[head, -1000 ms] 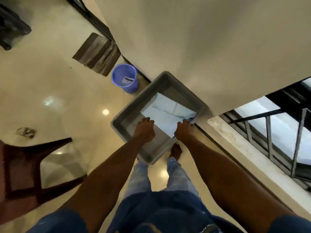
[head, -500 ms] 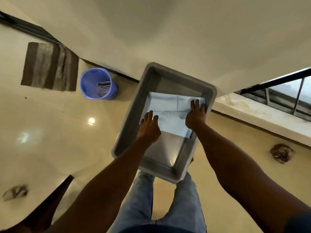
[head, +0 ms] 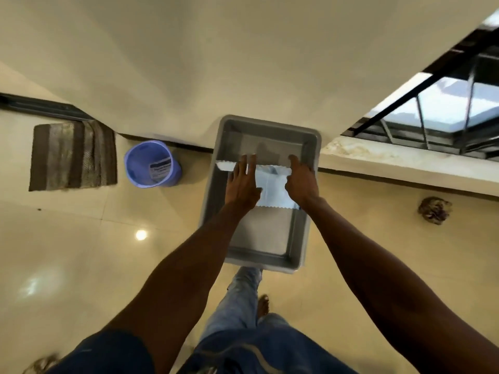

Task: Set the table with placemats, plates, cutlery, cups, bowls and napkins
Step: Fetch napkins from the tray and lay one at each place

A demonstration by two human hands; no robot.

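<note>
In the grey tub (head: 297, 238) on the floor, pale napkins (head: 272, 190) lie flat. My left hand (head: 241, 182) presses them, fingers straight; my right hand (head: 299, 179) curls over their far edge, likely to gather them.

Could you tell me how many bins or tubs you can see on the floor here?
2: a gray tub under both hands against the wall, and a blue bin to its left beside the striped mat.

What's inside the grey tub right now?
Inside the grey tub, pale blue napkins with zigzag edges lie under the left hand and right hand. The near tub floor is bare. What the hands cover cannot be seen.
</note>
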